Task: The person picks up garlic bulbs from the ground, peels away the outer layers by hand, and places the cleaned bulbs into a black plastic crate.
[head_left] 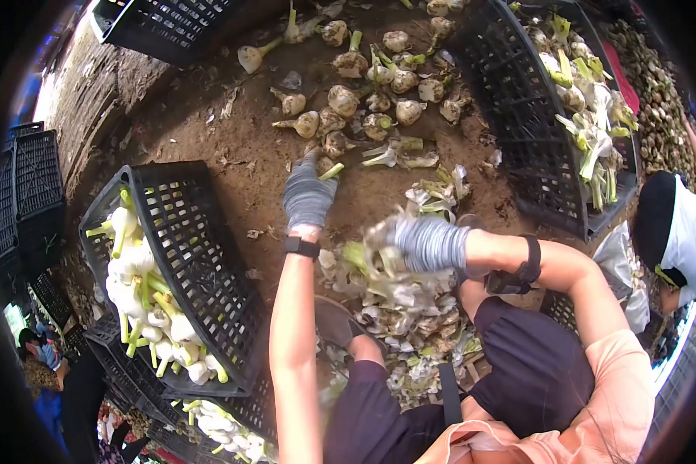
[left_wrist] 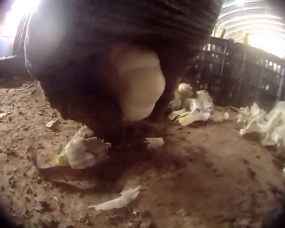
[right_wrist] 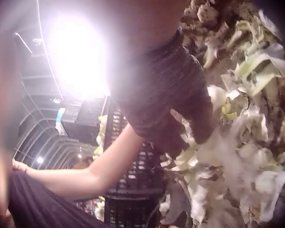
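Note:
My gloved left hand (head_left: 309, 193) is low over the dirt, beside the near edge of a group of unpeeled garlic bulbs (head_left: 343, 100). Its fingers curl round a smooth white garlic bulb (left_wrist: 141, 85); in the head view a green stem (head_left: 332, 172) sticks out by the thumb. My gloved right hand (head_left: 429, 243), blurred, is over a heap of garlic skins (head_left: 410, 313). Pale skins (right_wrist: 180, 121) show between its curled fingers in the right wrist view, with more skins just below them.
A black crate (head_left: 197, 255) of cleaned white garlic leans at my left. Another crate (head_left: 518, 116) with stemmed garlic stands at the far right. One more crate (head_left: 166, 31) is at the back left. A person (head_left: 661, 232) is at the right edge.

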### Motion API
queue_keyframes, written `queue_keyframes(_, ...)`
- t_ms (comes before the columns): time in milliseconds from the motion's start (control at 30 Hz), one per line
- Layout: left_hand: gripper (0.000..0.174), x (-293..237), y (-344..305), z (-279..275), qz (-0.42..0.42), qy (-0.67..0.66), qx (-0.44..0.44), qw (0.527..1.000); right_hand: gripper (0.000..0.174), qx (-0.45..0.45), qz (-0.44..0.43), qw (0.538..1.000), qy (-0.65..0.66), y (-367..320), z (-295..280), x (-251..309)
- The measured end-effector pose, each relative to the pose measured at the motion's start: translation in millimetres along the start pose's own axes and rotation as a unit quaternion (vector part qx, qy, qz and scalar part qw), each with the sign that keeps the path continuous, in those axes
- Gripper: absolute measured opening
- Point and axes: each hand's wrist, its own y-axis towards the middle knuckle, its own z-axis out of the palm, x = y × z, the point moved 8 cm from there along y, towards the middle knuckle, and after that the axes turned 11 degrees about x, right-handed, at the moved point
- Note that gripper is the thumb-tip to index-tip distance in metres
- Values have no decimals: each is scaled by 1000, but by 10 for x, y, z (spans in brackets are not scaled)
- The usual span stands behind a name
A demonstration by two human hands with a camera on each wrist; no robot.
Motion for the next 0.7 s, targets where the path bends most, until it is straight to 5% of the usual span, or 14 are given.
queue_keyframes(33,52,6,-67,-21,1,-69,-12,998,36,-76,10,997,16,4,-95,-173)
queue_keyframes(133,60,-22,-409,-108,175,-380,-128,899,37,-17,93,951,293,-86,-197,-386)
queue_keyframes(167,62,-86,-545,-130,167,-467,-111,861,41,60,167,844,507,-203,-142,-218)
queue_keyframes(233,64,-407,-892,-213,144,-629,-71,760,46,-128,-117,937,303,-91,-133,-195)
queue_keyframes(267,60,-442,-1003,-94,110,-723,-29,681,47,-173,-138,973,65,-142,-154,-116)
queue_keyframes(300,59,-539,-1107,-69,103,-724,-23,682,49,-250,-134,944,-170,-221,-153,-47)
queue_keyframes(333,58,-612,-1197,-29,95,-725,-16,682,46,-152,-75,959,229,-174,-274,-128)
queue_keyframes(367,57,-585,-1229,48,91,-700,-27,708,43,-178,12,778,602,-259,-323,-207)
queue_keyframes(467,57,-503,-1317,211,93,-591,-88,797,38,-235,-8,793,562,-338,-432,-202)
queue_keyframes(567,61,-673,-1432,54,122,-599,-128,781,38,-215,8,789,575,-342,-379,-174)
queue_keyframes(700,65,-670,-1446,121,126,-568,-59,812,39,-252,-9,821,512,-338,-414,-181)
